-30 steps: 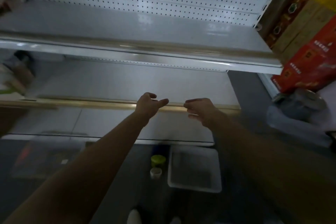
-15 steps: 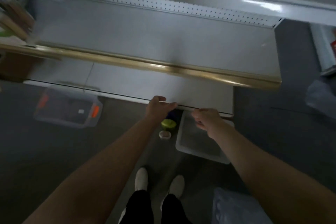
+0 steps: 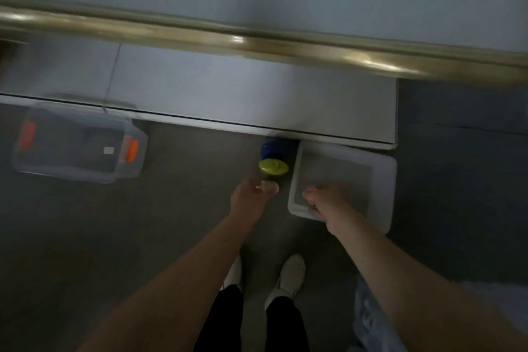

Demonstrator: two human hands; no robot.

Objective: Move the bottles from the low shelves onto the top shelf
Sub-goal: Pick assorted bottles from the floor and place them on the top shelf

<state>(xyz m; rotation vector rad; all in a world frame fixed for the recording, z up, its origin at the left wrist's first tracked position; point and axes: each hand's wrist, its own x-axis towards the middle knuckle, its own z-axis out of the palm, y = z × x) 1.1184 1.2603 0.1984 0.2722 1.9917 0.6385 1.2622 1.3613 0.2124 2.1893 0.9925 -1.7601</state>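
Head view, looking down at floor by shelf unit. Best approach, I judge: lower left hand straight onto the small pale-capped bottle just under its fingertips, wrap fingers round it w/ firm hold before lifting. Left fingers loosely curled, holding nothing. Right hand over white tray; fingers curled, grip unclear through blur. Yellow-green capped bottle and blue-capped bottle stand upright on floor, btwn left hand and low shelf.
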